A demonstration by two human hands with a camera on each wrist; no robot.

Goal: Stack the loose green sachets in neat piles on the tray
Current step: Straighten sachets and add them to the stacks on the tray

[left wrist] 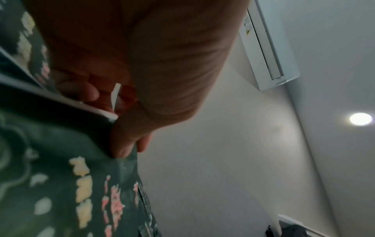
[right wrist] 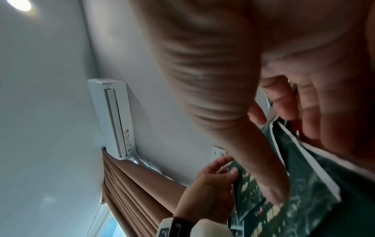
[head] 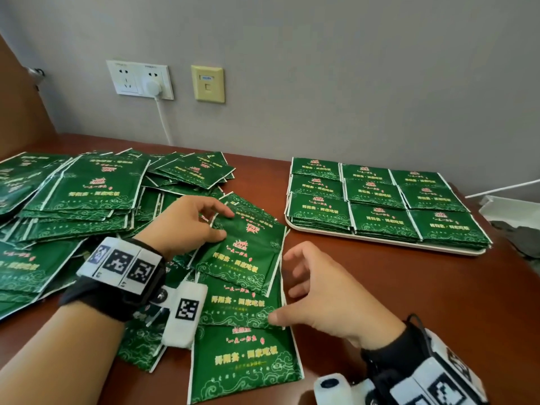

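Observation:
A heap of loose green sachets (head: pixel 79 200) covers the left half of the brown table. My left hand (head: pixel 226 225) pinches the upper left corner of the top green sachet (head: pixel 248 252) of a small overlapping row in front of me; the left wrist view shows the thumb (left wrist: pixel 125 144) pressed on that sachet (left wrist: pixel 61 160). My right hand (head: pixel 282 285) hovers at the row's right edge, fingers loosely spread, thumb tip touching the second sachet (head: pixel 242 305). The white tray (head: pixel 380 241) at the right holds several neat piles of green sachets (head: pixel 377 194).
A wall with two power sockets (head: pixel 140 80), a plugged-in white cable and a beige data socket (head: pixel 208 83) stands behind the table. A white tray-like thing and dark cloth (head: pixel 520 229) lie at the far right. Bare brown tabletop (head: pixel 409 287) shows between the row and the tray.

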